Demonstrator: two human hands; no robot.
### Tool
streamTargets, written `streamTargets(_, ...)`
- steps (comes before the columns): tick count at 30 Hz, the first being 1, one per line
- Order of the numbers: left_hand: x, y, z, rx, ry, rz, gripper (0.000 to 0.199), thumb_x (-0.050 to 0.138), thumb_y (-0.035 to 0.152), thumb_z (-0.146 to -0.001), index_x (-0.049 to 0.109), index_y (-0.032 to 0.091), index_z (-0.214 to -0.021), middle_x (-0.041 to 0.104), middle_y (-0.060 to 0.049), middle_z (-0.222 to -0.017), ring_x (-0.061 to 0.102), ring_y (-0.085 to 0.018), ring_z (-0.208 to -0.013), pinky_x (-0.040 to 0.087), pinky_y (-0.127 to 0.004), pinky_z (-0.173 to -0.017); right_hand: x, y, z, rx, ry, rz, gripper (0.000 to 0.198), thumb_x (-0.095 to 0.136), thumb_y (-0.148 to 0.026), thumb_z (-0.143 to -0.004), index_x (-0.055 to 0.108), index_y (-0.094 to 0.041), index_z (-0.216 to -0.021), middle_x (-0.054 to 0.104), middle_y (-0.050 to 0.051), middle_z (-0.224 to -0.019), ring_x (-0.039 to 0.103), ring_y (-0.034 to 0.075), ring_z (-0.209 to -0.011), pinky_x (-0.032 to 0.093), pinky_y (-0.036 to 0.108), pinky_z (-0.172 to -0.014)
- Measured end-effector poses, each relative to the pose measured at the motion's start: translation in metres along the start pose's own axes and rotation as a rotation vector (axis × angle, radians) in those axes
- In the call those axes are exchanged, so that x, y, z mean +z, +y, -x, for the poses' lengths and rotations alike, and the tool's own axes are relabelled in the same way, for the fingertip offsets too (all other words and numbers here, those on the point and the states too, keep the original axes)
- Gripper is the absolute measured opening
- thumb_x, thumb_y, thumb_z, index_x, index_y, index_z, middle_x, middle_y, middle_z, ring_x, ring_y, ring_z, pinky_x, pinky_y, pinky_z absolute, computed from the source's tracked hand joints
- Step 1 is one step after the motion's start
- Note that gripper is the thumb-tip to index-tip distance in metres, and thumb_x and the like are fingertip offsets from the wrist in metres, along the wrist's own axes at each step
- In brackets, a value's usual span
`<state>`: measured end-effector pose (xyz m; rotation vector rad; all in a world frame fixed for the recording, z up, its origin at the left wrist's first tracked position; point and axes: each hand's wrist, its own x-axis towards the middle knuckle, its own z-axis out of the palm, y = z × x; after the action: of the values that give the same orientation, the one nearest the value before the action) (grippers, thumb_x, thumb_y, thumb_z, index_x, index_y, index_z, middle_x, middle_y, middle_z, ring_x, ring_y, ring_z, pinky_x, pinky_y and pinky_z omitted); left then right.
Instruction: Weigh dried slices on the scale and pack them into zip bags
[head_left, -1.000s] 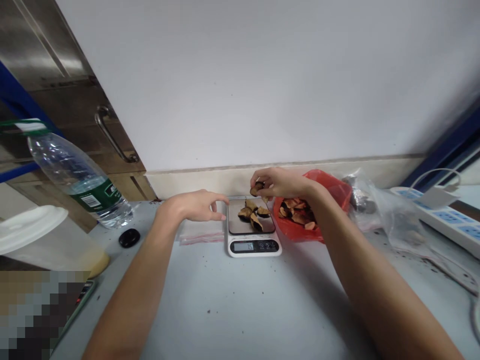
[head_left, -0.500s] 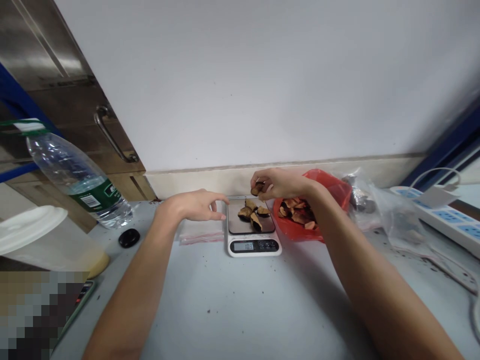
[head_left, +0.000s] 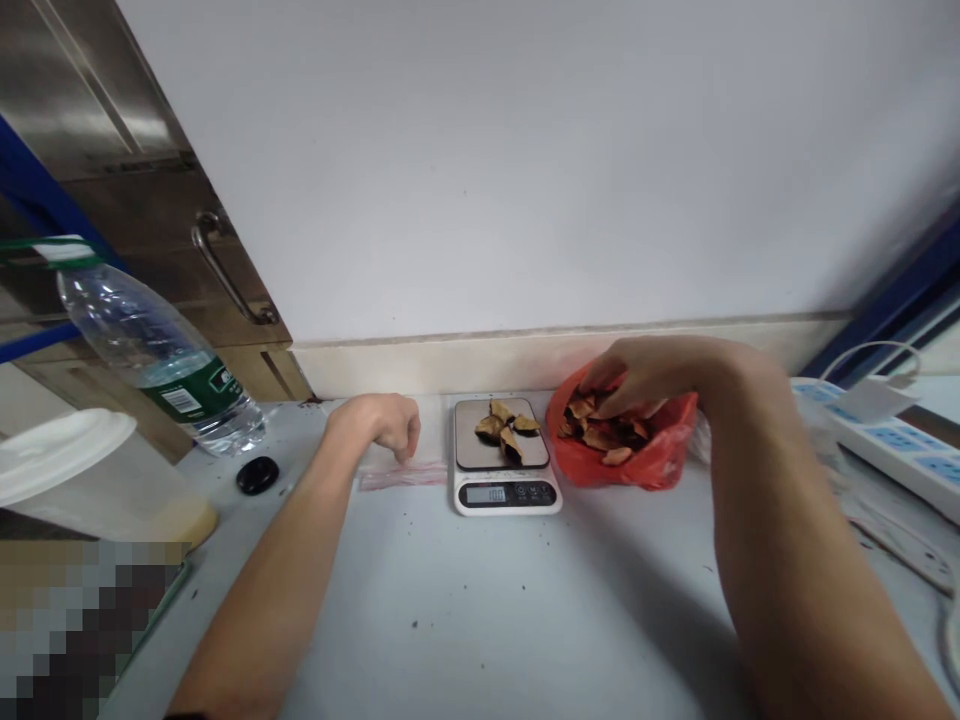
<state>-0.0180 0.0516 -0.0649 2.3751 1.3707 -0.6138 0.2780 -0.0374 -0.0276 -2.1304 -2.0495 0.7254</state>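
Qty. check, large to small: you have 1 table (head_left: 465,630); 1 water bottle (head_left: 180,375) and 1 lidded tub (head_left: 146,490), far L; 1 red bag (head_left: 649,465), R of ctr.; 1 digital scale (head_left: 465,507), ctr.; flat clear zip bags (head_left: 397,475), L of scale, qty. unclear; 1 black lid (head_left: 257,475), near the bottle; 4 dried pcs. (head_left: 490,428) on the scale pan (head_left: 466,455). The bagged pcs. (head_left: 596,440) overlap; no exact count. The display (head_left: 486,495) appears to read 10.0.

Fingers: your R hand (head_left: 634,375) reaches down into the mouth of the red bag, fingers pointing down, part. spread, over the bagged pcs. You can't tell from this view if a pc. is gripped; tips part. hidden. Your L hand (head_left: 388,422) is curled, fingers bent inward, tips at the zip bags; contact or pinch can't be confirmed.

Pos.: the 4 pcs. lie between your hands, apart from both; L fingers L of the scale, R fingers to its R. Bagged pcs. sit directly below your R fingers.
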Motion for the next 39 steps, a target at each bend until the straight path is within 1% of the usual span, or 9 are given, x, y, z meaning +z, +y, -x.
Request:
streamTargets(3,-0.003,-0.003,0.004,0.019,0.026,-0.006,0.01,0.059,0.022,-0.058,0.067,0.023,-0.065,0.076,-0.004,-0.08,0.068,-0.024,-0.077,0.048,-0.029,-0.063,-0.002,-0.002,-0.001,0.15,-0.084,0.024,0.021,0.075,-0.019,-0.066,0.079,-0.027,-0.085,0.077,0.006,-0.077,0.073,0.028,-0.07,0.055,0.036,-0.054)
streamTargets(9,-0.021,-0.001,0.027,0.165,0.294,0.083,0.012,0.052,0.023,-0.067,0.059,0.022,-0.077,0.073,-0.002,-0.081,0.066,-0.019,-0.073,0.048,-0.027,-0.065,0.0,-0.015,-0.004,-0.29,0.107,0.022,0.043,0.071,-0.026,-0.074,0.073,-0.028,-0.116,0.077,0.006,-0.109,0.072,0.026,-0.088,0.056,0.035,-0.069)
streamTargets(17,-0.022,0.03,0.037,0.309,0.634,0.398,0.024,0.063,0.031,-0.068,0.046,0.025,-0.085,0.074,0.002,-0.075,0.07,-0.02,-0.072,0.051,-0.028,-0.065,0.025,-0.063,-0.006,-0.644,0.051,-0.166,0.032,0.049,-0.028,-0.098,0.06,-0.025,-0.127,0.074,0.004,-0.097,0.068,0.015,-0.076,0.049,0.028,-0.07)
streamTargets(22,-0.018,0.039,0.033,0.337,0.894,0.443,0.023,0.064,0.032,-0.07,0.047,0.024,-0.084,0.07,0.002,-0.073,0.069,-0.019,-0.068,0.052,-0.028,-0.062,0.034,-0.069,-0.012,-0.45,0.153,-0.009,0.04,0.049,-0.04,-0.099,0.06,-0.017,-0.069,0.06,0.001,-0.062,0.05,0.012,-0.054,0.036,0.028,-0.056)
streamTargets(25,-0.018,0.043,0.035,0.315,0.911,0.446,0.026,0.065,0.029,-0.071,0.046,0.024,-0.088,0.07,0.002,-0.073,0.069,-0.019,-0.066,0.051,-0.028,-0.062,0.033,-0.065,-0.012,-0.511,0.345,-0.135,0.025,0.055,-0.039,-0.096,0.062,-0.018,-0.084,0.065,0.001,-0.072,0.053,0.012,-0.058,0.038,0.027,-0.06)
streamTargets(28,-0.017,0.046,0.036,0.319,0.851,0.475,0.03,0.067,0.025,-0.071,0.044,0.024,-0.089,0.07,0.003,-0.072,0.07,-0.02,-0.069,0.051,-0.028,-0.063,0.032,-0.063,-0.008,-0.645,0.317,-0.274,0.023,0.051,-0.038,-0.098,0.061,-0.022,-0.111,0.071,0.002,-0.092,0.062,0.013,-0.067,0.043,0.026,-0.067)
streamTargets(32,-0.014,0.048,0.033,0.338,0.89,0.483,0.03,0.068,0.025,-0.074,0.044,0.024,-0.092,0.069,0.004,-0.075,0.072,-0.019,-0.07,0.053,-0.027,-0.063,0.035,-0.064,-0.012,-0.534,0.2,-0.127,0.038,0.044,-0.044,-0.1,0.063,-0.018,-0.08,0.068,0.004,-0.076,0.056,0.013,-0.059,0.04,0.028,-0.061)
streamTargets(37,-0.013,0.048,0.028,0.438,1.097,0.427,0.023,0.061,0.023,-0.079,0.054,0.022,-0.101,0.07,-0.003,-0.104,0.068,-0.023,-0.102,0.059,-0.032,-0.081,0.038,-0.064,-0.022,-0.306,0.479,-0.124,0.02,0.064,-0.017,-0.079,0.056,-0.02,-0.062,0.063,0.002,-0.063,0.057,0.016,-0.063,0.042,0.028,-0.06)
streamTargets(39,-0.012,0.048,0.026,0.532,1.033,0.404,0.039,0.064,0.033,-0.082,0.055,0.022,-0.118,0.063,-0.006,-0.131,0.059,-0.026,-0.122,0.054,-0.038,-0.099,0.037,-0.063,-0.024,-0.346,0.531,-0.258,0.012,0.062,-0.008,-0.071,0.062,-0.02,-0.072,0.067,0.002,-0.069,0.063,0.017,-0.069,0.047,0.027,-0.064)
